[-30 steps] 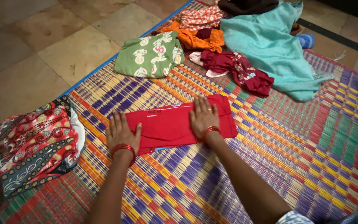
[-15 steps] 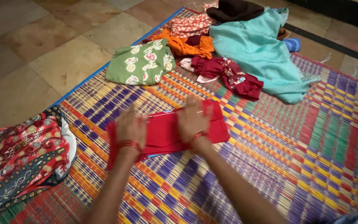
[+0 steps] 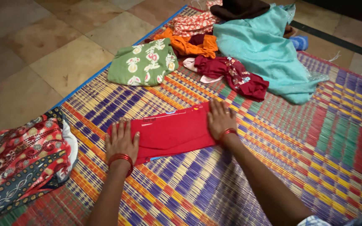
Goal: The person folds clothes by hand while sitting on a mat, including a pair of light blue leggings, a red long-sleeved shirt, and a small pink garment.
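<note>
The left hand (image 3: pixel 121 141) and right hand (image 3: pixel 220 119) lie flat, fingers released, pinning each end of the folded red cloth (image 3: pixel 172 132) against the striped mat (image 3: pixel 306 159).

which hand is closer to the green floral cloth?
Right, narrowly. The right hand lies flat on the red cloth's right end, below and right of the green cloth. The left hand presses the red cloth's left end, further below.

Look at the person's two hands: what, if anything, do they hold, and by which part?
Nothing is gripped. The left hand and the right hand lie flat, palms down, on the two ends of the folded red cloth, pressing it onto the woven mat.
</note>
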`<action>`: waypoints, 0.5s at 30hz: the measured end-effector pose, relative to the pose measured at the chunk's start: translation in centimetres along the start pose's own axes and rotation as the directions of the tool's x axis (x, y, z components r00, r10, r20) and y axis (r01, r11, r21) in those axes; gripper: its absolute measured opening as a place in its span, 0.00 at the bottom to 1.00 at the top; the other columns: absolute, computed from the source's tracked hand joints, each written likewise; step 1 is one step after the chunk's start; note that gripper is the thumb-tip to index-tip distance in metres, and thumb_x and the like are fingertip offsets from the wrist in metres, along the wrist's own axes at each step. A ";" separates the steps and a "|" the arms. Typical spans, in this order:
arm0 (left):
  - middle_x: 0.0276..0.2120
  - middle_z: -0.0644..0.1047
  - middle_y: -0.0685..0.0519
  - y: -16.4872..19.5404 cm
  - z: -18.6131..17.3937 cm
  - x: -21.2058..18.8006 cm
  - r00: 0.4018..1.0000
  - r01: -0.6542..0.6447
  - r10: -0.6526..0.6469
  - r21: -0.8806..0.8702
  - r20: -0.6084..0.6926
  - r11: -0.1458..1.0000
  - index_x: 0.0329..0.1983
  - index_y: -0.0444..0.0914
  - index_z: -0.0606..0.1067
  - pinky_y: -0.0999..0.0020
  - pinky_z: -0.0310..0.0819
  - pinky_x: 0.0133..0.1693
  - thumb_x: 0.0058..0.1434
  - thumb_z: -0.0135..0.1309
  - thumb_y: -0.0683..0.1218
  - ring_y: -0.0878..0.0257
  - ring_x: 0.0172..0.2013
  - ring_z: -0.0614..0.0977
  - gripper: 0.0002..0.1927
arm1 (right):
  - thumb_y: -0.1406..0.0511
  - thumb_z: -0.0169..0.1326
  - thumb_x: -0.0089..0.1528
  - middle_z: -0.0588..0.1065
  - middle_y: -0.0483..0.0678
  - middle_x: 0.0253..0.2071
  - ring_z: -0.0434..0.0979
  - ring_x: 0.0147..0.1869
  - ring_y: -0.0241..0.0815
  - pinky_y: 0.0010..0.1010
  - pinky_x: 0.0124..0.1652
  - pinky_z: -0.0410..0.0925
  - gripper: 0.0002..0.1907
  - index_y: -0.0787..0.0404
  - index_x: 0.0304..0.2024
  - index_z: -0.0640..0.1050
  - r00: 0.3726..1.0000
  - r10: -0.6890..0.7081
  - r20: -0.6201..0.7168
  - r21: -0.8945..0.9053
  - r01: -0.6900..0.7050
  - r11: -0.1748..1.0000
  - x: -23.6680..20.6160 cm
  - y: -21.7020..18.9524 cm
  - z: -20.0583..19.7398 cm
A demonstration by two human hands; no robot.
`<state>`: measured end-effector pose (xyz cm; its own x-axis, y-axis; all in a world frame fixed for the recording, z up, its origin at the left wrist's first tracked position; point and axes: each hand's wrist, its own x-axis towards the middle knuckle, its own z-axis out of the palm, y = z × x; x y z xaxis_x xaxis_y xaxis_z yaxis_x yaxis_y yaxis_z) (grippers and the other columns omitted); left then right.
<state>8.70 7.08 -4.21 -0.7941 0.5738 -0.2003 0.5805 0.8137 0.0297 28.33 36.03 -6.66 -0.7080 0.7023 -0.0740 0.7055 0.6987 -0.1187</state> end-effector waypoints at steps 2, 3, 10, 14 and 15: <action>0.78 0.37 0.57 0.8 -0.5 -0.1 0.999 0.027 -0.027 0.003 0.029 1.000 0.79 0.51 0.37 0.52 0.34 0.72 0.71 0.21 0.64 0.59 0.76 0.37 0.35 | 0.50 0.27 0.70 0.40 0.42 0.81 0.36 0.83 0.42 0.49 0.74 0.37 0.35 0.51 0.78 0.44 0.999 0.008 -0.049 0.041 -0.006 0.999 0.7 3.3 0.8; 0.77 0.37 0.56 1.2 -0.8 -0.1 0.998 0.045 -0.046 0.018 0.046 0.999 0.78 0.51 0.37 0.51 0.33 0.71 0.72 0.21 0.63 0.58 0.75 0.37 0.35 | 0.50 0.28 0.70 0.41 0.43 0.81 0.37 0.83 0.43 0.49 0.74 0.38 0.35 0.51 0.78 0.45 0.997 -0.013 -0.079 0.051 0.017 0.999 1.0 4.4 1.2; 0.68 0.68 0.46 10.1 0.4 -0.6 0.885 -0.328 0.215 -0.227 -0.412 0.917 0.71 0.39 0.64 0.53 0.57 0.70 0.60 0.49 0.43 0.50 0.68 0.67 0.32 | 0.44 0.45 0.66 0.54 0.43 0.77 0.48 0.81 0.47 0.55 0.73 0.46 0.35 0.51 0.70 0.64 0.989 0.049 -0.137 0.179 -0.024 0.984 2.6 4.9 1.5; 0.63 0.72 0.45 16.0 3.9 -0.6 0.888 -0.458 0.233 -0.716 -0.397 0.527 0.69 0.39 0.67 0.57 0.68 0.62 0.59 0.51 0.37 0.51 0.61 0.73 0.31 | 0.47 0.55 0.63 0.68 0.52 0.66 0.66 0.69 0.53 0.49 0.64 0.63 0.30 0.56 0.60 0.72 0.992 0.083 -0.096 0.173 -0.066 0.983 3.2 4.2 0.2; 0.62 0.73 0.46 16.7 4.8 -0.4 0.919 -0.395 0.174 -0.839 -0.354 0.376 0.69 0.40 0.68 0.59 0.71 0.61 0.60 0.49 0.37 0.53 0.60 0.76 0.30 | 0.48 0.57 0.61 0.72 0.54 0.62 0.71 0.65 0.54 0.47 0.60 0.67 0.30 0.58 0.58 0.72 0.993 0.030 -0.113 0.212 -0.005 0.977 3.5 4.3 -0.2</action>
<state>19.56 20.05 -8.32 -0.6922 0.7019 0.1681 0.3805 0.1570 0.9113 28.85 41.50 -7.25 -0.6786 0.7336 0.0350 0.6862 0.6503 -0.3259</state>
